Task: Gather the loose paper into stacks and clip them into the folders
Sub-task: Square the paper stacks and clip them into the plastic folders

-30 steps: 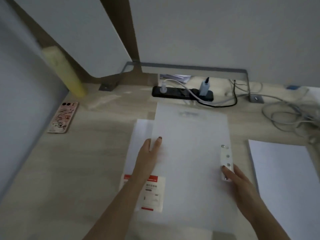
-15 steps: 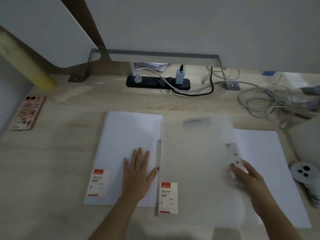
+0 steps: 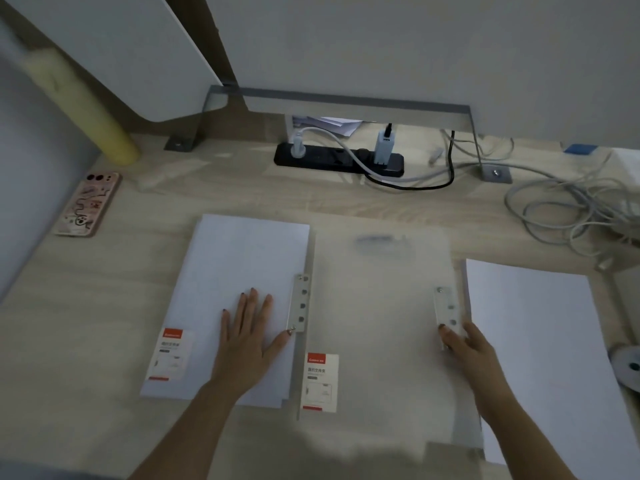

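Two translucent folders lie side by side on the wooden desk. The left folder holds white paper and has a metal clip strip on its right edge. My left hand rests flat on it, fingers spread. The right folder has a red-topped label at its lower left and a clip strip at its right edge. My right hand grips that edge by the clip. A stack of white paper lies to the right, partly under the folder.
A black power strip with plugs sits at the back. Tangled grey cables lie at the back right. A pink-cased phone rests at the left, a yellow tube behind it. A round white device sits at the right edge.
The right folder, first on top of the left one, has slid right and now lies beside it. My left hand moved onto the left folder and lies flat. The view shifted right.
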A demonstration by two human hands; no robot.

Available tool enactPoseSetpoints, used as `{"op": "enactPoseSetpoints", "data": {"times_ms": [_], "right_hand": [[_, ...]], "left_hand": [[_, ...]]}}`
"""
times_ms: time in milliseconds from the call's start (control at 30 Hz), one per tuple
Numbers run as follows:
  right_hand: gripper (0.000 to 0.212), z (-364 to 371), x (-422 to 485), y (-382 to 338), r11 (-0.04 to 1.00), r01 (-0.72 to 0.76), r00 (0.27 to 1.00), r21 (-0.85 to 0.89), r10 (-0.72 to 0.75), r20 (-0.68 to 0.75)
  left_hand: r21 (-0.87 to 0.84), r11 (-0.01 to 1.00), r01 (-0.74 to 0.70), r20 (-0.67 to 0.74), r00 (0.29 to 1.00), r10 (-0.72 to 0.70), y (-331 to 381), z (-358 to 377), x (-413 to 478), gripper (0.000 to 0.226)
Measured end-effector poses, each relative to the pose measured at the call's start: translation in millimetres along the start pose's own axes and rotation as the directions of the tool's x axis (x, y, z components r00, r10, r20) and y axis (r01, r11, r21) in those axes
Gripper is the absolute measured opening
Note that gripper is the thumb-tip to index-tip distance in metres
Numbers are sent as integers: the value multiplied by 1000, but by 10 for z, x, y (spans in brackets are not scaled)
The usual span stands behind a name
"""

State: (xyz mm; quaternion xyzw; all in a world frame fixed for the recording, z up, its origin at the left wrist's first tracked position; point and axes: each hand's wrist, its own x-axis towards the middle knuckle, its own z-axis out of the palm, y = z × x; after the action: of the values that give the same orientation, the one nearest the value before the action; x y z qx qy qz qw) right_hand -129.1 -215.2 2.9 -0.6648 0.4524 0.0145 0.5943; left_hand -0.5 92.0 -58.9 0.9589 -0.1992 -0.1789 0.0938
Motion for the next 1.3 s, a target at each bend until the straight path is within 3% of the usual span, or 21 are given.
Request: {"op": "enactPoseSetpoints", "data": {"times_ms": [133,267,367,533,600,700,800,867,933,1000,1100,1167,1300], "right_hand": [[66,146,49,90,970,19,998,-243,-31,-46],[58,220,50,113,930,24,992,-366,-69,-109],[43,227,13,75,942,3,992,-336,-45,-117],[32,118,-213,-291,997,12,983,-77,-26,-182],[23,28,-384,-548,997,31,987,68,-20,-161],[29,9,-666,-905,972,103,995,212,-103,-10],[32,265,-774,-1130,949,127,967,290,-184,178],[36,541,-770,-1200,961,108,945,256,-179,273],[36,882,-819,-1216,971,167,911,172,-219,351],[36,1243,-880,-1179,967,234,858,100,-254,447],[52,1628,-802,-1073,978,208,831,8,-180,527],[53,1812,-664,-1031,972,215,844,-97,-135,520],[65,1941,-284,-811,896,292,873,-336,-106,476]], "left_hand": [[-7,1000,20,58,998,-20,38,-129,-18,105],[-84,993,-87,111,989,97,281,-153,-42,99],[-69,983,-169,146,973,177,503,-96,-77,91],[-202,975,-90,254,957,141,604,-267,42,75],[-420,907,33,339,933,124,645,-408,117,71],[-685,690,235,448,882,145,773,-751,167,69],[-794,557,244,423,879,218,834,-1080,156,71],[-834,504,224,414,858,305,852,-1198,267,86],[-905,361,225,361,854,374,574,-1060,434,104],[-938,256,234,307,903,300,63,-749,724,88],[-959,199,203,253,928,272,-86,-1337,367,29],[-937,319,142,213,956,201,-142,-1612,219,32],[-943,321,86,115,991,71,-619,-1666,-34,14]]}}
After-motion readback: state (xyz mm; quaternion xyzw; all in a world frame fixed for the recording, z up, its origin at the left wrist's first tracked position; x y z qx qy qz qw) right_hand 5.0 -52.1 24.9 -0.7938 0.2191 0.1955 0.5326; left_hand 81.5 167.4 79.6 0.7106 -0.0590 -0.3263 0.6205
